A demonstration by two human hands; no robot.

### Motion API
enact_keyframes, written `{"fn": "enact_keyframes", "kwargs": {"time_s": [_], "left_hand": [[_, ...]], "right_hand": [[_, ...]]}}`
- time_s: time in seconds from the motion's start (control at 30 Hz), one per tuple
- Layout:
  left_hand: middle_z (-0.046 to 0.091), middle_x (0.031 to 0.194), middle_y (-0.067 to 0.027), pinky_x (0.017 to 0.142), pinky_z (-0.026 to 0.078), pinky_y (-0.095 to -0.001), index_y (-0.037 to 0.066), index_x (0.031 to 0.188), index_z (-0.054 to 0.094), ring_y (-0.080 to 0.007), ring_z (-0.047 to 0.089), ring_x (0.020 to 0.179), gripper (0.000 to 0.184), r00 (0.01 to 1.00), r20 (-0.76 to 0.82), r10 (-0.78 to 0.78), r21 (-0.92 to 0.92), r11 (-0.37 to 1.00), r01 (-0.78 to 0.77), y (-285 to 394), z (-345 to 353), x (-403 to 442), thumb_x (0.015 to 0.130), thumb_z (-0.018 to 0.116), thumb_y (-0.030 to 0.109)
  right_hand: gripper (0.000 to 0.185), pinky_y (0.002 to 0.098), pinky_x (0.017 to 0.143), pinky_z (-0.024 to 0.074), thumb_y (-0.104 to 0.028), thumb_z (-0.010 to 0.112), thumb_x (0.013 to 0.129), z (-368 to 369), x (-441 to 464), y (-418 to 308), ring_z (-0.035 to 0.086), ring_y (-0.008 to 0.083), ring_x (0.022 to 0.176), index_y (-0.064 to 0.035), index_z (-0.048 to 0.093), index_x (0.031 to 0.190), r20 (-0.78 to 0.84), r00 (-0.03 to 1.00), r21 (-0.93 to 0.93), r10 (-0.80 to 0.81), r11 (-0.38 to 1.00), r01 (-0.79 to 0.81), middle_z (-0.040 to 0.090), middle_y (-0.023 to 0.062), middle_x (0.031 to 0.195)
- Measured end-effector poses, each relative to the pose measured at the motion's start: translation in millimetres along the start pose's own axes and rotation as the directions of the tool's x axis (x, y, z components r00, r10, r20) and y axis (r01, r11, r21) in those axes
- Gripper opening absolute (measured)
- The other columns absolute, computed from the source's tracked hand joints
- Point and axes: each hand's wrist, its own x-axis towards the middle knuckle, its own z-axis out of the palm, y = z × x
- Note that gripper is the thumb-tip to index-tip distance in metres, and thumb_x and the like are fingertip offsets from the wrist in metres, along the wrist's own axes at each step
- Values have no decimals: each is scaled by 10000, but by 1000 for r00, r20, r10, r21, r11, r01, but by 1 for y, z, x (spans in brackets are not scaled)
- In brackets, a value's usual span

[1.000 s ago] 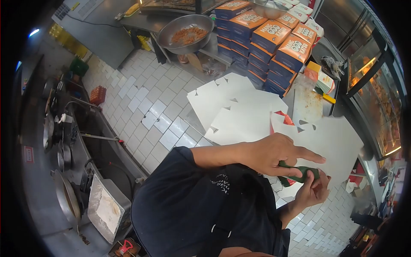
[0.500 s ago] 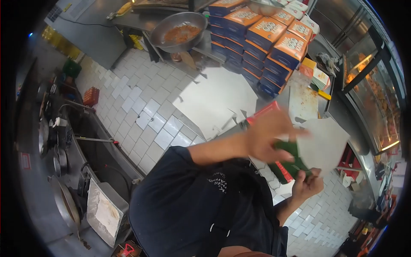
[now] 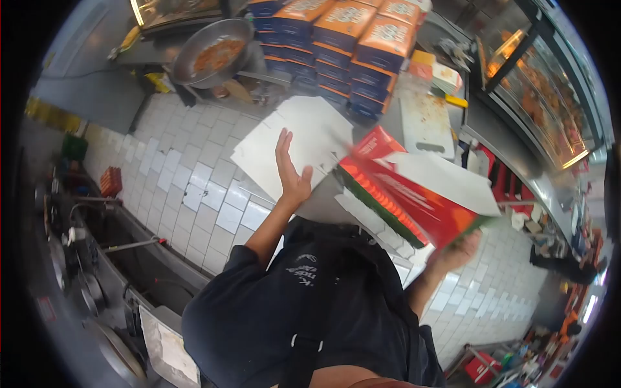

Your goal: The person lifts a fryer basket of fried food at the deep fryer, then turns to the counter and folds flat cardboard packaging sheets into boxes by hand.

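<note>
My left hand (image 3: 294,174) is raised over the edge of a pile of flat cardboard sheets (image 3: 304,123), white side up. Its fingers are stretched out and nothing is in it. On the right, my right hand (image 3: 459,252) grips the lower corner of a red cardboard box (image 3: 427,200). White inner board shows on the box's raised flap, and the printing is blurred by motion. A dark green strip with a red pattern (image 3: 388,207) runs along the near left side of the box; whether it belongs to the same piece I cannot tell.
Stacked orange and blue boxes (image 3: 346,32) stand at the back of the counter. A metal bowl of orange-brown food (image 3: 217,55) is to their left. A stained white cutting board (image 3: 427,123) lies behind the red box. A heated glass display (image 3: 537,97) stands at right.
My left hand has moved left, off the cardboard, and its fingers have straightened. The red printed side of the box has turned into view while my right hand keeps its hold. The whole view has shifted.
</note>
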Motion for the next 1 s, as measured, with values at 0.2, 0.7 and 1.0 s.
{"fn": "enact_keyframes", "kwargs": {"time_s": [0.2,0.7,1.0], "left_hand": [[624,1230,-121,939,474,-341,-35,1286,549,-177,598,1106,810,894,444,53,-569,788,236,67,-21,-5,737,850,478],[707,828,-30,633,475,-253,-5,1014,700,-61,591,708,191,-405,835,372,-178,880,440,121,-32,29,956,654,171],[684,1084,-35,814,496,-228,-4,1295,593,-52,604,920,350,-481,808,341,138,684,717,67,-37,4,954,634,62]], "right_hand": [[460,301,908,455,-372,352,1067,20,-21,52,588,166,1023,18,549,1209,260,929,125,261,945,-301,627,73,1074],[373,368,685,282,-461,835,690,6,-37,-82,427,188,666,-155,665,816,728,534,228,-429,887,401,476,-28,707],[312,382,758,299,-397,810,750,19,-48,-81,463,208,776,-206,647,934,713,513,267,-478,862,431,500,-15,848]]}}
